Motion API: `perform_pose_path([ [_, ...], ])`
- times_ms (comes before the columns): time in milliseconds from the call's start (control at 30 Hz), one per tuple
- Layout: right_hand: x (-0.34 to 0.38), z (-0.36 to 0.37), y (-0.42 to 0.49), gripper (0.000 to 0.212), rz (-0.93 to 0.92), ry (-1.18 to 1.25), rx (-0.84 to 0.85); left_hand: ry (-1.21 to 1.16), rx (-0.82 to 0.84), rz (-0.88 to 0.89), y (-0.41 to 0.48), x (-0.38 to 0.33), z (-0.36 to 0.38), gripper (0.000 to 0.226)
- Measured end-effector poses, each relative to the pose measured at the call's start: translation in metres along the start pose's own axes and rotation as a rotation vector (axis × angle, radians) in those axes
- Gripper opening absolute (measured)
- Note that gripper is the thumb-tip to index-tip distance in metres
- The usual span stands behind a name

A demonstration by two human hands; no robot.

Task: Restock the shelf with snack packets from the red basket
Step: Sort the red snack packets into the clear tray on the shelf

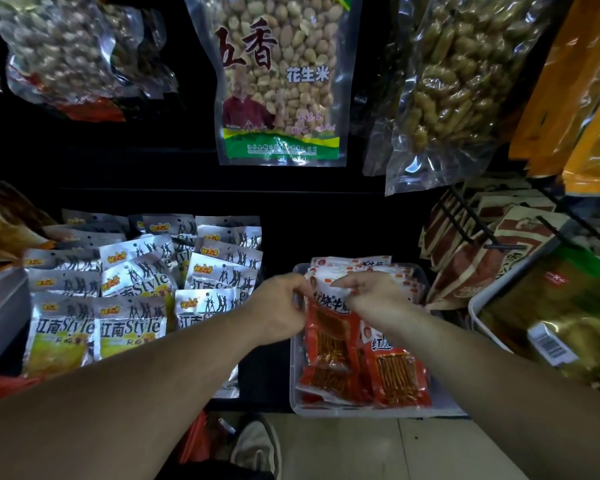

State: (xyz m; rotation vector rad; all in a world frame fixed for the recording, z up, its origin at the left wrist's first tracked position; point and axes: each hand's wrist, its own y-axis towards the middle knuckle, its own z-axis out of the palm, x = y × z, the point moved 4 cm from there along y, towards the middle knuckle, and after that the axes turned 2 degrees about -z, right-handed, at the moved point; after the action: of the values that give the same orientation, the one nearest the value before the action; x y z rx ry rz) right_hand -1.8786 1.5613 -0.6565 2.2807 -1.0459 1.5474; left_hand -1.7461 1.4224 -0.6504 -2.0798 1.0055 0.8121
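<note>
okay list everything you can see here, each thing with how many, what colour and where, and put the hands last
Peanut bag: one, clear with green base, hanging top centre.
Clear hanging bags: several, either side of it.
Orange bags: a few, top right.
Silver packets: many, silver and yellow, left shelf.
Red packets: many, red and white, in the tray.
Tray: one, pale, centre right.
Brown packets: several, right.
Shoe: one, pale, on the floor.
Left hand, right hand: both pinching a red packet's top edge.

Red basket (194, 441) mostly hidden under left forearm; shoe (257, 445) partly cut off.
</note>
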Motion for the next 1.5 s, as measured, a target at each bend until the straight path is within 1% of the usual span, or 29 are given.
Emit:
perform_pose_path([
  [100, -0.008, 0.015, 0.002, 0.015, -0.006, -0.108, 0.083, 0.023, 0.02, -0.027, 0.003, 0.004, 0.002, 0.039],
  [167, -0.015, 0.02, 0.003, 0.009, -0.024, -0.218, 0.139, 0.05, 0.057, -0.045, 0.003, 0.005, 0.004, 0.043],
  [200, -0.021, 0.023, 0.002, 0.007, -0.032, -0.286, 0.193, 0.062, 0.079, -0.056, 0.003, 0.006, 0.005, 0.046],
  [267, -0.033, 0.028, -0.003, 0.012, -0.023, -0.432, 0.321, 0.084, 0.113, -0.083, 0.0, 0.005, 0.006, 0.047],
  [333, -0.047, 0.032, -0.01, 0.019, -0.001, -0.566, 0.455, 0.116, 0.136, -0.103, -0.002, 0.005, 0.007, 0.044],
  [367, -0.052, 0.034, -0.013, 0.018, 0.011, -0.602, 0.51, 0.13, 0.143, -0.108, -0.003, 0.004, 0.007, 0.041],
  [433, -0.06, 0.039, -0.019, 0.013, 0.063, -0.575, 0.579, 0.145, 0.157, -0.117, -0.006, 0.002, 0.007, 0.038],
  [500, -0.059, 0.039, -0.021, 0.032, 0.136, -0.469, 0.61, 0.149, 0.182, -0.129, -0.009, 0.0, 0.009, 0.037],
  [533, -0.056, 0.039, -0.02, 0.035, 0.149, -0.406, 0.6, 0.151, 0.195, -0.13, -0.009, 0.001, 0.01, 0.037],
  [600, -0.047, 0.037, -0.013, 0.026, 0.105, -0.26, 0.518, 0.159, 0.198, -0.114, -0.007, 0.002, 0.012, 0.037],
  [633, -0.044, 0.034, -0.007, 0.021, 0.067, -0.218, 0.438, 0.166, 0.187, -0.103, -0.006, 0.003, 0.012, 0.037],
  [667, -0.042, 0.031, 0.001, 0.019, 0.017, -0.233, 0.334, 0.17, 0.168, -0.093, -0.004, 0.004, 0.011, 0.037],
  [700, -0.04, 0.027, 0.009, 0.021, -0.032, -0.3, 0.217, 0.166, 0.145, -0.087, -0.001, 0.007, 0.01, 0.037],
  [733, -0.04, 0.023, 0.017, 0.027, -0.076, -0.416, 0.112, 0.156, 0.125, -0.084, 0.001, 0.01, 0.009, 0.035],
  [767, -0.038, 0.02, 0.025, 0.033, -0.115, -0.561, 0.035, 0.144, 0.108, -0.085, 0.004, 0.013, 0.008, 0.032],
  [800, -0.038, 0.019, 0.033, 0.039, -0.144, -0.691, -0.004, 0.127, 0.095, -0.087, 0.006, 0.016, 0.007, 0.029],
  [833, -0.038, 0.02, 0.042, 0.044, -0.161, -0.774, -0.02, 0.109, 0.087, -0.091, 0.009, 0.02, 0.006, 0.028],
  [867, -0.04, 0.02, 0.05, 0.048, -0.154, -0.808, -0.021, 0.094, 0.08, -0.095, 0.01, 0.023, 0.005, 0.028],
  [967, -0.049, 0.026, 0.068, 0.056, -0.076, -0.84, -0.005, 0.058, 0.072, -0.104, 0.013, 0.028, 0.003, 0.036],
  [1033, -0.056, 0.032, 0.076, 0.058, -0.068, -0.918, 0.031, 0.044, 0.067, -0.102, 0.015, 0.029, 0.003, 0.034],
  [1100, -0.061, 0.036, 0.082, 0.052, -0.085, -0.947, 0.021, 0.039, 0.07, -0.086, 0.016, 0.029, 0.002, 0.028],
  [1200, -0.064, 0.039, 0.085, 0.024, -0.161, -0.971, -0.051, 0.038, 0.077, -0.087, 0.014, 0.028, 0.002, 0.033],
  [1267, -0.063, 0.039, 0.085, 0.013, -0.199, -0.936, -0.052, 0.032, 0.07, -0.09, 0.014, 0.028, 0.001, 0.032],
  [1333, -0.056, 0.034, 0.083, 0.014, -0.199, -0.836, -0.084, 0.026, 0.067, -0.1, 0.014, 0.028, 0.0, 0.026],
  [1400, -0.045, 0.027, 0.08, 0.017, -0.206, -0.772, -0.143, 0.037, 0.055, -0.095, 0.012, 0.025, -0.001, 0.031],
  [1500, -0.024, 0.019, 0.072, 0.014, -0.225, -0.68, -0.116, 0.007, -0.004, -0.08, 0.009, 0.018, -0.006, 0.033],
])
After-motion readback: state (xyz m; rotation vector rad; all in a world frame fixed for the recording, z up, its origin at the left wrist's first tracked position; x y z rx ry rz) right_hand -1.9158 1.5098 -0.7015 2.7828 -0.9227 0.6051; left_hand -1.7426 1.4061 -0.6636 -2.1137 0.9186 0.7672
